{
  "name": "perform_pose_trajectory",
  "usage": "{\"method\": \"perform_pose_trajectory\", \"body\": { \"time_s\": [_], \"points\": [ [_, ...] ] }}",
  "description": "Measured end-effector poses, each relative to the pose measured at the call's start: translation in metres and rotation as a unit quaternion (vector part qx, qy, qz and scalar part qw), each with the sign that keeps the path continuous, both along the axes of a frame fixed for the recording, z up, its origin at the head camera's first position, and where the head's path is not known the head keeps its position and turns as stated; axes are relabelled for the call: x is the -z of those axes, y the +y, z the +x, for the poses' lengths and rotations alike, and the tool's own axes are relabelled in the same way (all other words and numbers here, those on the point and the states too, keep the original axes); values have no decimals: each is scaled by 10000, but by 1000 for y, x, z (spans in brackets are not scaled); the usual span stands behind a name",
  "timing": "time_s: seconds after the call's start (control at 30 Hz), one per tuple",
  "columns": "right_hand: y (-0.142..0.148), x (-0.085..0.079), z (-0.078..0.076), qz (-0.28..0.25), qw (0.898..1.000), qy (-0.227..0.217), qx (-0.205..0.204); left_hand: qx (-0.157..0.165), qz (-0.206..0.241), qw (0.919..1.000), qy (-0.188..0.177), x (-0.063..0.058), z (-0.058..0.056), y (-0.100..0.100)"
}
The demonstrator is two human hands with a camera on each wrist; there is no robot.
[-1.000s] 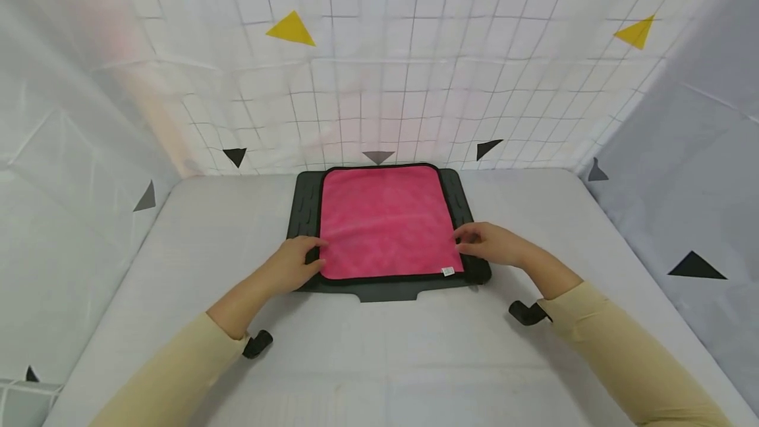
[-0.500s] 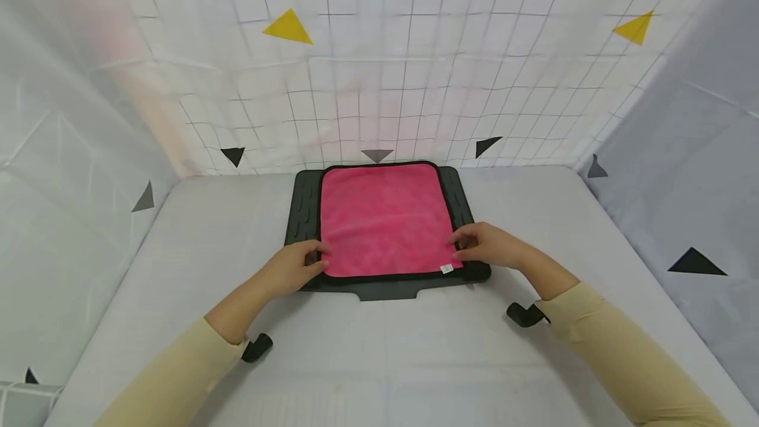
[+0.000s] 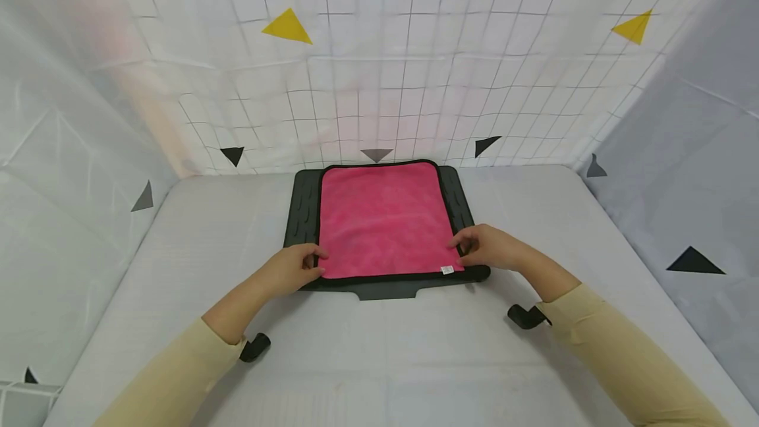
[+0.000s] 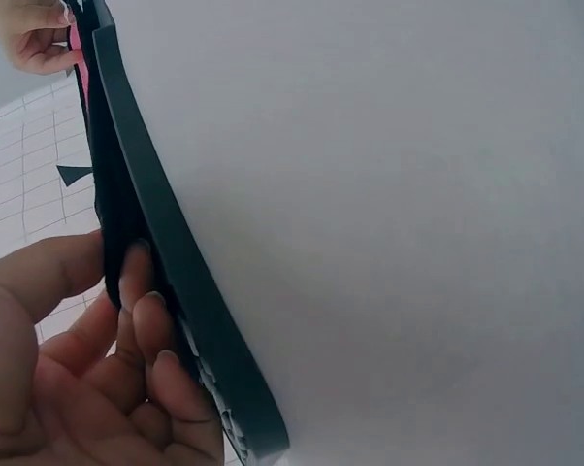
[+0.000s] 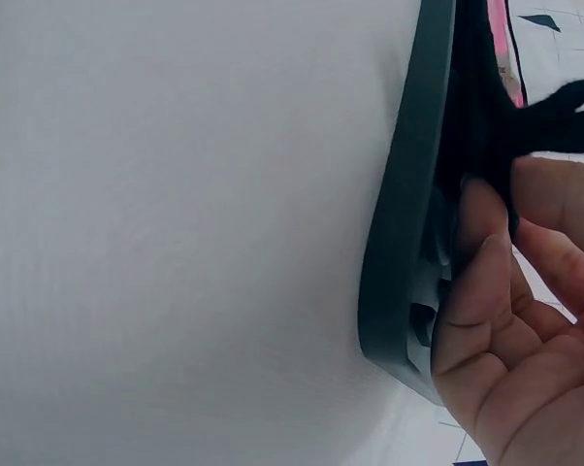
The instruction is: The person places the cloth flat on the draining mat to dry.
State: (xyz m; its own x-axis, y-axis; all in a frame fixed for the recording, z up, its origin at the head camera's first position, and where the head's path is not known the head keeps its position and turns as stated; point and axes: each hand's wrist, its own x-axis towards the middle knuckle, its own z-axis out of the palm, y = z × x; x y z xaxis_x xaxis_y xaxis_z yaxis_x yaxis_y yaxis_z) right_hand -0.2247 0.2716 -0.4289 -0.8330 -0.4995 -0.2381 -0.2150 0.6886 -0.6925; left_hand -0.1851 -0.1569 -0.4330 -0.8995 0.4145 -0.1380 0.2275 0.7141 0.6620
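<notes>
A pink cloth (image 3: 385,216) with black edging and a white tag (image 3: 447,270) lies spread over a dark ridged board (image 3: 388,291) in the head view. My left hand (image 3: 290,269) pinches the cloth's left edge near its front corner. In the left wrist view, thumb and fingers hold the black underside (image 4: 117,184), slightly raised above the board. On the opposite side, my right hand (image 3: 492,247) pinches the cloth's right edge near the tagged corner. The right wrist view shows the fingers of that hand (image 5: 525,320) under the cloth's black edge, beside the board's rim (image 5: 389,262).
A white sheet covers the table (image 3: 379,361). Behind the board rises a gridded white curtain (image 3: 379,71) with yellow and dark triangles. Plain sheets hang at both sides. A black wrist camera (image 3: 256,348) juts from the left sleeve, and another black camera (image 3: 526,316) from the right.
Both hands have shifted a little toward the front of the board, keeping hold of the cloth. Its front right corner was slightly lifted half a second ago and lies flatter now.
</notes>
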Motion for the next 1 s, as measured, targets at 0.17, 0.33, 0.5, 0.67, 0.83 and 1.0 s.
{"method": "perform_pose_trajectory", "body": {
  "time_s": [0.17, 0.33, 0.5, 0.67, 0.83, 1.0],
  "points": [
    [2, -1, 1, -19, 9998, -186, -84, 89, -15, 9999, -90, -1, 0, -2],
    [1, 0, 4, 59, 9996, -249, -92, 148, -99, 9997, -161, 0, 1, -2],
    [-3, -1, 7, 232, 9996, -148, -68, 91, -247, 9996, -104, 0, 2, 1],
    [-7, -2, 8, 409, 9991, -9, -75, 85, -409, 9991, 5, -1, 4, 1],
    [-6, -6, 8, 544, 9984, 41, -154, 188, -602, 9979, 164, -6, 8, 3],
    [1, -16, 4, 451, 9984, 97, -336, 200, -653, 9976, 125, -12, 6, 0]
  ]
}}
